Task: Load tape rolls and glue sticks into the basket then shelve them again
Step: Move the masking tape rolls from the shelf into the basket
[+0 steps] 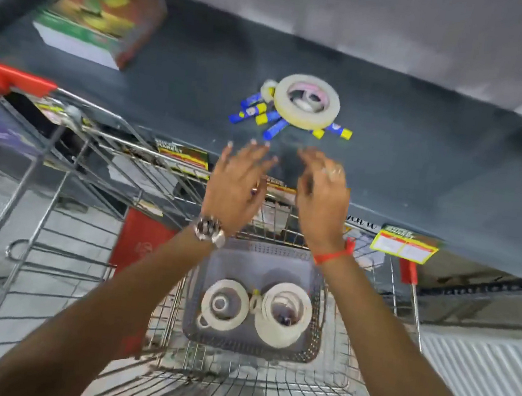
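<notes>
Left hand [239,175] and right hand [323,185] both empty, fingers spread, short of shelf [422,158]. Big tape roll [307,101] sits atop glue sticks [263,117] (other rolls already in basket [315,336]). Lift roll first, then gather sticks.

- The shelf [183,66] beyond both hands is dark grey with a matt, faintly grainy face
- Ahead of the right hand [321,192], the big tape roll [307,101] looks off-white and dull, like paper tape
- Beside it, ahead of the left hand [239,178], the glue sticks [256,115] look like smooth blue and yellow plastic
- Below the wrists, the basket [263,250] is grey perforated plastic
- Around it, the trolley [59,173] is shiny bare metal wire
- The watch [209,229] on the left wrist is glossy metal
</notes>
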### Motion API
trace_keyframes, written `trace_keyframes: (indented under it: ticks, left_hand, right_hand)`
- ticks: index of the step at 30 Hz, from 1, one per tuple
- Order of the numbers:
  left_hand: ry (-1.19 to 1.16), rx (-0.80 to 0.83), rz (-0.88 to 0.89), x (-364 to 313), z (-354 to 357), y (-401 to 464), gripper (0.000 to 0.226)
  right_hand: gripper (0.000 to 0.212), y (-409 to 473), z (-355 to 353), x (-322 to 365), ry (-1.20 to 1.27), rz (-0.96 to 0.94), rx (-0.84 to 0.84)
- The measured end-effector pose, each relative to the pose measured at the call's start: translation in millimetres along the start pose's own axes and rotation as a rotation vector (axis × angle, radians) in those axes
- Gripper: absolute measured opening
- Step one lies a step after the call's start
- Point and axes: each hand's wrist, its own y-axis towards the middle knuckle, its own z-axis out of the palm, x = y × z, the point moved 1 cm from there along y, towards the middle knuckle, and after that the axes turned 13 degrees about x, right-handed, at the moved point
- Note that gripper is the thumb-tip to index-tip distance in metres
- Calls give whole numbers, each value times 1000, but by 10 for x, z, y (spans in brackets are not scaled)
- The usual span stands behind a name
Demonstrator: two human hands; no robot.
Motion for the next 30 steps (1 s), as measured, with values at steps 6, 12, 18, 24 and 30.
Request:
trace_keyframes:
  ticks: [6, 12, 18, 24, 30]
  left_hand:
    - [88, 285, -421, 398, -116, 770, 63]
    - [58, 381, -518, 684, 25, 871, 44]
    - [74, 286, -491, 715, 11, 892, 27]
    - [22, 104, -550, 526, -94, 600, 27]
    - [-85, -180, -551, 309, -65, 37, 24]
  right_hand:
    - [49, 950, -87, -110, -280, 104, 334]
    - [43, 1149, 120, -253, -475, 112, 569]
    - [42, 1173, 130, -265, -468, 123, 477]
    - [39, 944, 44, -206, -357, 168, 336]
    - [35, 376, -41, 8, -171, 129, 144]
